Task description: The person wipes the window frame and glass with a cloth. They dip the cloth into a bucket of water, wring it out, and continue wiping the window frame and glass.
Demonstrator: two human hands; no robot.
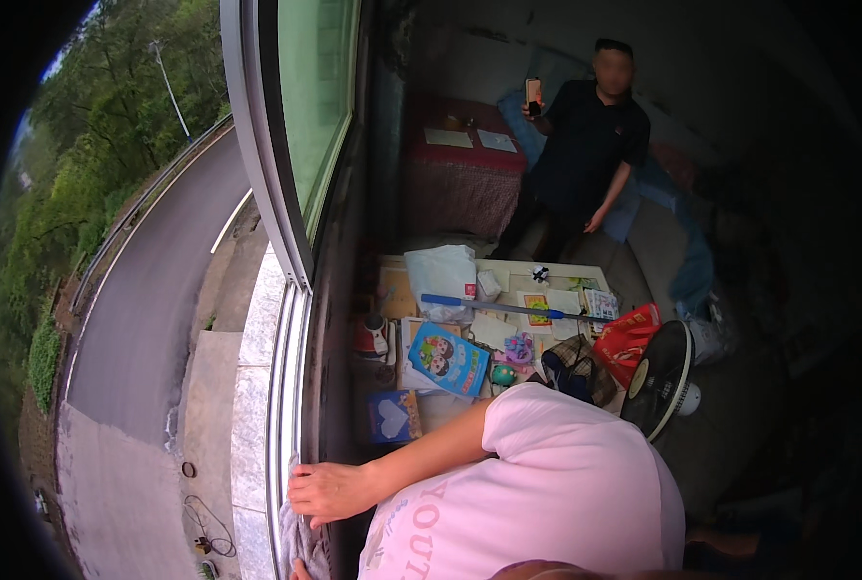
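My right hand [333,491] presses a grey cloth [302,540] down on the metal track of a sliding window frame [283,406]. Its fingers curl over the cloth and the track's inner edge. Of my left hand [300,571] only a fingertip or two show at the bottom edge, against the lower part of the same cloth; the rest is out of view. A pale pink T-shirt with printed letters covers my arm's upper part. The window's sliding panel [315,109] stands farther along the track, beyond my right hand.
A cluttered table [583,272] beside me holds a blue picture book [449,359], a plastic bag [441,272], a blue-handled pole [496,307] and a red bag [626,341]. An electric fan [659,380] stands close behind. A person [590,145] holds up a phone. Outside lies a road [141,312].
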